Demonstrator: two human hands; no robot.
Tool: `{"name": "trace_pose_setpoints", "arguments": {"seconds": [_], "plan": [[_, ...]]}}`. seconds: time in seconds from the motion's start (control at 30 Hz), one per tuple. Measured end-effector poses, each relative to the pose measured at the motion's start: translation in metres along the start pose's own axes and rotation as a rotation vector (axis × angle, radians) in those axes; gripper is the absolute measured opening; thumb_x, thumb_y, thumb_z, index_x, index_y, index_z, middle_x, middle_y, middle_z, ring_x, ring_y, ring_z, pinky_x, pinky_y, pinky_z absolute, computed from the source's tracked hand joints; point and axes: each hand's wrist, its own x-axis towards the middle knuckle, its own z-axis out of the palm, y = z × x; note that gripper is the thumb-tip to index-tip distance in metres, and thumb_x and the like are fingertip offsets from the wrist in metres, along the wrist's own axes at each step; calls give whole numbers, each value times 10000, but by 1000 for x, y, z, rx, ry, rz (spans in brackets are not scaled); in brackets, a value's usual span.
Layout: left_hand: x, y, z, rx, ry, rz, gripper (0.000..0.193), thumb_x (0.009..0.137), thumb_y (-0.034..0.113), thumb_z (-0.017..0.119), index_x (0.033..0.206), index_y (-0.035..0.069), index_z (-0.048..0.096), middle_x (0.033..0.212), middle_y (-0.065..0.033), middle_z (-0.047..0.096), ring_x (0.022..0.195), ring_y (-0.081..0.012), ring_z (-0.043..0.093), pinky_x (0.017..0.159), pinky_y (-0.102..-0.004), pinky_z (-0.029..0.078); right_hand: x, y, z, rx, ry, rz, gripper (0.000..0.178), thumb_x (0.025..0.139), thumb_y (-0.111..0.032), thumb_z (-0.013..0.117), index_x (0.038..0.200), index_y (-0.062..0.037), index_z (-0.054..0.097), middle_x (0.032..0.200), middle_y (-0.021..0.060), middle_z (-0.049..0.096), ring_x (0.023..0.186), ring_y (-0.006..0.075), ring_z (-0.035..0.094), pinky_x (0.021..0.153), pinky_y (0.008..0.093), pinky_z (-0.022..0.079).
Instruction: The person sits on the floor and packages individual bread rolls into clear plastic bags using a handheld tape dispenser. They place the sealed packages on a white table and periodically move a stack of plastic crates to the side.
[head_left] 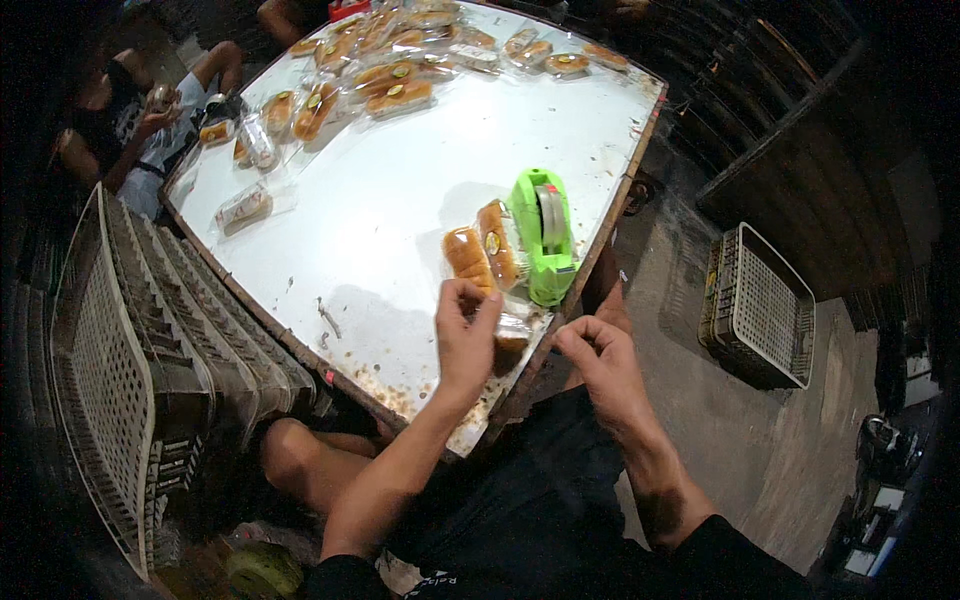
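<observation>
My left hand (465, 335) is closed, its fingertips pinching at the near end of a bread roll in a clear plastic bag (465, 255). Right beside that roll lies another bagged roll (496, 242) with a small yellow label. A third wrapped roll (513, 335) lies partly hidden to the right of my left hand. Behind the table's right edge stands a bright green tape dispenser (545, 235) with a roll of tape in it. My right hand (605, 360) is off the table edge, thumb and fingers pressed together; whatever they pinch is too small to make out.
Many bagged rolls (400, 95) are heaped across the far side of the white table (350, 210). One wrapped packet (243, 209) lies at the left. Stacked plastic crates (110, 380) stand left, more crates (770, 310) on the floor at right. Another person (130, 130) sits at far left.
</observation>
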Motion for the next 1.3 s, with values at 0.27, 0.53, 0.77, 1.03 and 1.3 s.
{"name": "trace_pose_setpoints", "arguments": {"seconds": [0.27,0.53,0.77,1.03,1.3], "plan": [[9,-15,100,-123,49,-55,307,975,75,558,1217,-25,398,913,-71,563,824,-131,538,736,-293,450,13,24,-26,-719,321,-367,274,865,-282,744,809,-26,662,773,95,623,751,241,596,706,349,459],[-60,-23,96,-36,61,-327,350,977,100,557,1236,-42,369,871,-78,595,843,-139,550,802,-294,440,29,9,-71,-523,183,-196,399,828,-405,752,737,-30,653,741,163,609,683,301,602,630,425,468],[-76,-61,94,-20,136,-451,321,953,80,572,1201,-17,393,921,-89,602,886,-146,551,837,-299,440,108,56,-36,-619,10,-112,395,874,-382,677,876,12,703,868,239,685,834,409,680,751,514,506],[-46,-34,70,-411,139,-271,326,942,101,614,1191,13,423,920,-50,540,848,-118,508,758,-269,439,67,81,-36,4,-479,406,271,902,-214,679,1078,-9,698,1082,121,721,863,274,701,804,395,549],[-41,28,-17,-755,442,-249,595,1018,453,510,1403,36,334,1293,-149,486,1153,-256,536,991,-374,450,37,48,34,105,-501,211,180,923,-117,582,1087,-45,564,935,20,581,867,118,597,750,241,492]]}}
